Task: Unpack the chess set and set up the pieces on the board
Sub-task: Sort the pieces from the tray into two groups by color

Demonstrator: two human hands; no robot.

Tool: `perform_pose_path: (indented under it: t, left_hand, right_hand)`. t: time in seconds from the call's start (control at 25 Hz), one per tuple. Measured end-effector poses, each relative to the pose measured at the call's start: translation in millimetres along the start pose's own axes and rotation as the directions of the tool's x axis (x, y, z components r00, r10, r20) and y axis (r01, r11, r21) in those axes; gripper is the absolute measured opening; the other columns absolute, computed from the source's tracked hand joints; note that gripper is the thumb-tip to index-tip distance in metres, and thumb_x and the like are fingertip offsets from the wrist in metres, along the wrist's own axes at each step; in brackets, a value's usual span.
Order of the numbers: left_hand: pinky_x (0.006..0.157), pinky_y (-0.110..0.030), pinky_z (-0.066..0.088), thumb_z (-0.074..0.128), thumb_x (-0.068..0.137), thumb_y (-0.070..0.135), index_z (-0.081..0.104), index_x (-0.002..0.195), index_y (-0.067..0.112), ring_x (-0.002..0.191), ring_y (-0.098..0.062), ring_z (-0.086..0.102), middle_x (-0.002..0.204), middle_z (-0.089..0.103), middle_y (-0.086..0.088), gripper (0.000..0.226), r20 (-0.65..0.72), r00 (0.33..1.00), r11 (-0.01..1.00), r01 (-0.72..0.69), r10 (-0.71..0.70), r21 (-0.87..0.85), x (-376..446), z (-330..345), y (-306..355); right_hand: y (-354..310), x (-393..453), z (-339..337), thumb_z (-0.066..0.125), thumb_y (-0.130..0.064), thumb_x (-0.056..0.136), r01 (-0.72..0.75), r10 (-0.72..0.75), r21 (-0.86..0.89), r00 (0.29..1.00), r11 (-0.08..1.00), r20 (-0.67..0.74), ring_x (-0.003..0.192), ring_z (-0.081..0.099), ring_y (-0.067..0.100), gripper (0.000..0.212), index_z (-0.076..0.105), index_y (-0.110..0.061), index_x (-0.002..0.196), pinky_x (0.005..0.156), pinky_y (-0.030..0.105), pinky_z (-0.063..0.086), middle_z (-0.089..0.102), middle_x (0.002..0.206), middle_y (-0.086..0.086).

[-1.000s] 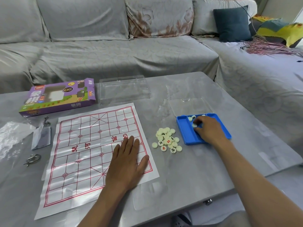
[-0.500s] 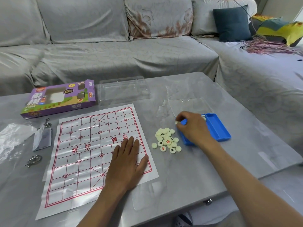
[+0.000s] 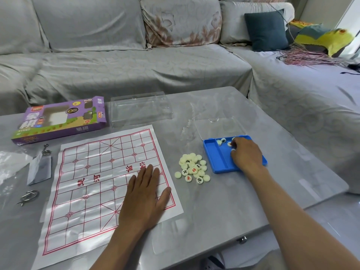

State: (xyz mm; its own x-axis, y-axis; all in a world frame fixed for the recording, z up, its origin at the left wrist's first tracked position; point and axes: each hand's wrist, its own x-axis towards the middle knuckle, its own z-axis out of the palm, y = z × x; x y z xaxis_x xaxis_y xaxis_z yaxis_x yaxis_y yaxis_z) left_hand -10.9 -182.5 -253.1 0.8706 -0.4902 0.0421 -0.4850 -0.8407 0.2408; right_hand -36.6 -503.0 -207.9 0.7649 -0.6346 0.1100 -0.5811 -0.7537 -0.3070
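A paper chess board (image 3: 93,172) with red lines lies flat on the grey table. My left hand (image 3: 144,195) rests on its near right part, fingers straight. Right of the board, several round cream chess pieces (image 3: 192,168) sit in a loose pile, some showing red or black characters. Beyond the pile is a blue tray (image 3: 216,158) with a few pieces (image 3: 222,141) at its far end. My right hand (image 3: 246,154) is inside the tray, fingers curled round a piece there.
A clear lid (image 3: 220,126) lies behind the tray. A purple box (image 3: 58,119) and a clear plastic cover (image 3: 140,108) sit at the table's far side. A small bag (image 3: 40,168) and metal ring (image 3: 28,196) lie left. A grey sofa (image 3: 136,71) surrounds the table.
My right hand carried pieces from the tray to the pile, then went back to the tray's far end. My left hand stayed flat on the board.
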Motion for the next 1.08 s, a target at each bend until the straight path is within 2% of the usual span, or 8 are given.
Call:
perform_pose_path:
  t: [0.24, 0.48, 0.68, 0.8, 0.88, 0.96, 1.0, 1.08]
  left_hand:
    - [0.118, -0.034, -0.008, -0.016, 0.073, 0.079, 0.003, 0.155, 0.031, 0.147, -0.011, -0.013, 0.161, -0.010, 0.011, 0.096, -0.003, 1.000, 0.999, 0.001, -0.001, -0.036, 0, 0, 1]
    - [0.116, -0.032, -0.010, -0.012, 0.076, 0.078, 0.002, 0.155, 0.032, 0.146, -0.010, -0.015, 0.159, -0.013, 0.012, 0.092, 0.002, 1.000, 0.999, 0.003, -0.003, -0.040, 0, -1, 1]
    - [0.117, -0.033, -0.010, -0.014, 0.075, 0.078, 0.000, 0.155, 0.032, 0.146, -0.010, -0.015, 0.160, -0.013, 0.012, 0.093, 0.008, 1.000, 0.999, 0.009, -0.009, -0.035, -1, -1, 2]
    - [0.117, -0.033, -0.010, -0.016, 0.074, 0.078, -0.001, 0.154, 0.032, 0.147, -0.011, -0.015, 0.160, -0.014, 0.012, 0.094, 0.012, 1.000, 1.000, 0.015, -0.015, -0.020, 0, -1, 2]
    - [0.118, -0.034, -0.009, -0.018, 0.071, 0.080, 0.000, 0.154, 0.032, 0.147, -0.011, -0.014, 0.160, -0.012, 0.011, 0.097, 0.009, 1.000, 1.000, 0.011, -0.011, -0.030, 0, -1, 2]
    - [0.119, -0.035, -0.008, -0.019, 0.071, 0.079, -0.002, 0.154, 0.033, 0.147, -0.011, -0.015, 0.160, -0.013, 0.011, 0.096, 0.017, 1.000, 1.000, 0.010, -0.010, -0.018, 0, -1, 2]
    - [0.119, -0.035, -0.008, -0.018, 0.072, 0.079, -0.002, 0.154, 0.033, 0.147, -0.011, -0.016, 0.160, -0.014, 0.011, 0.095, 0.015, 1.000, 1.000, 0.013, -0.012, -0.019, -1, -1, 2]
    - [0.120, -0.035, -0.007, -0.019, 0.072, 0.078, -0.002, 0.154, 0.033, 0.147, -0.010, -0.015, 0.160, -0.013, 0.011, 0.095, 0.012, 1.000, 1.000, 0.014, -0.014, -0.023, 0, -2, 2]
  right_hand:
    - [-5, 3, 7, 0.052, -0.012, 0.092, 0.080, -0.078, 0.060, 0.996, 0.995, -0.040, 0.099, 0.057, 0.024, 0.024, 0.061, -0.014, 0.113, 0.069, 0.031, 0.039, 0.061, 0.113, 0.003]
    - [-2, 9, 10, 0.054, -0.009, 0.089, 0.075, -0.075, 0.121, 0.997, 0.990, -0.006, 0.091, 0.060, 0.022, 0.016, 0.066, -0.014, 0.098, 0.074, 0.035, 0.049, 0.068, 0.102, 0.004]
    - [-13, 2, -1, 0.058, -0.008, 0.085, 0.067, -0.060, 0.169, 0.997, 0.983, -0.044, 0.081, 0.056, 0.016, 0.012, 0.066, -0.012, 0.093, 0.066, 0.028, 0.042, 0.068, 0.094, 0.002]
    - [-46, -17, -15, 0.067, -0.014, 0.081, 0.188, -0.189, 0.409, 0.981, 0.893, -0.038, 0.071, 0.056, 0.005, 0.005, 0.068, -0.018, 0.084, 0.061, 0.015, 0.039, 0.066, 0.080, -0.009]
    - [-69, -36, -10, 0.068, -0.016, 0.080, 0.275, -0.334, 0.420, 0.940, 0.865, 0.071, 0.073, 0.058, 0.004, 0.006, 0.068, -0.021, 0.084, 0.064, 0.016, 0.041, 0.064, 0.077, -0.013]
    - [-81, -44, 3, 0.068, -0.022, 0.082, 0.311, -0.394, 0.383, 0.905, 0.870, 0.162, 0.080, 0.060, 0.007, 0.007, 0.068, -0.020, 0.088, 0.070, 0.022, 0.045, 0.065, 0.083, -0.010]
    - [-82, -42, 7, 0.068, -0.027, 0.084, 0.310, -0.392, 0.392, 0.908, 0.866, 0.149, 0.082, 0.060, 0.008, 0.009, 0.068, -0.020, 0.090, 0.072, 0.023, 0.047, 0.066, 0.085, -0.009]
    - [-77, -29, 6, 0.064, -0.031, 0.088, 0.280, -0.309, 0.417, 0.951, 0.865, 0.002, 0.083, 0.060, 0.009, 0.013, 0.068, -0.019, 0.089, 0.074, 0.026, 0.048, 0.067, 0.087, -0.008]
